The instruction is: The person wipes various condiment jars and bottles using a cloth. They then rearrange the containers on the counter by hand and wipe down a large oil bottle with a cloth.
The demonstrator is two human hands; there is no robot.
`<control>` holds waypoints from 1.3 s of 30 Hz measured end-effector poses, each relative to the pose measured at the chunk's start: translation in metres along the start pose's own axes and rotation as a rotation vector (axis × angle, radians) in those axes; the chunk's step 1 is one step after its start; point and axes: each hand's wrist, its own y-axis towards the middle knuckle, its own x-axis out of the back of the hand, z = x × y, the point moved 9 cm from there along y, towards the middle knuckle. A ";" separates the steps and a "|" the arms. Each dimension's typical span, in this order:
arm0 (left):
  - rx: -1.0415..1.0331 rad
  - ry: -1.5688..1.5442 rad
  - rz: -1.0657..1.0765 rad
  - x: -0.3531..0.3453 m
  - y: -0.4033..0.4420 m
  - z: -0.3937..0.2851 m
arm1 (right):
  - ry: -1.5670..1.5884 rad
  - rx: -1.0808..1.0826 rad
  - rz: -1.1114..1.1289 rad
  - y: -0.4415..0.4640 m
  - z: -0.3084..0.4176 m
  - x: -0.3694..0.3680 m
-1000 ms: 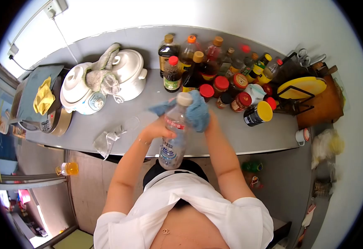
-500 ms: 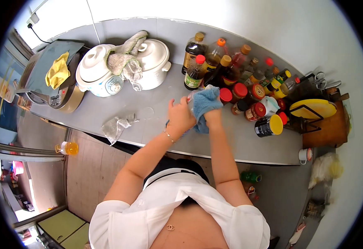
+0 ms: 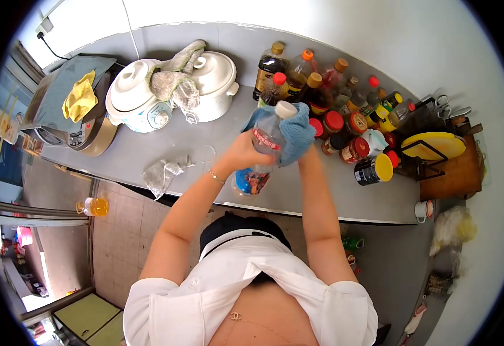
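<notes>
A clear plastic bottle with a white cap and a red and blue label tilts above the counter's front part, its cap end away from me. My left hand is wrapped round the bottle's middle. The blue cloth lies against the bottle's right side and upper part. My right hand grips that cloth from the right, its fingers mostly hidden by it. Sauce bottles and red-lidded jars stand just beyond the cloth.
Two white pots stand at the back left beside a cooker with a yellow cloth on top. A crumpled grey cloth lies near the counter's front edge. A yellow-lidded can and a knife rack are on the right.
The bottle has come up and tilted so that its cap and label show again. The blue cloth has moved slightly up and right along with my right hand. Both hands keep their hold.
</notes>
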 end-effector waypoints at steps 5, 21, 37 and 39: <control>0.155 0.392 -0.443 0.029 -0.009 -0.006 | -0.034 0.301 -0.105 -0.017 -0.020 -0.023; -0.056 -0.259 -0.256 0.041 -0.030 -0.040 | -0.345 0.246 0.329 -0.099 0.001 -0.058; -0.158 -0.334 -0.343 0.041 -0.033 -0.013 | 0.046 -0.006 0.238 -0.051 -0.042 -0.048; -0.244 -0.262 -0.308 0.042 -0.034 -0.026 | 0.234 -0.152 0.271 -0.054 -0.052 -0.049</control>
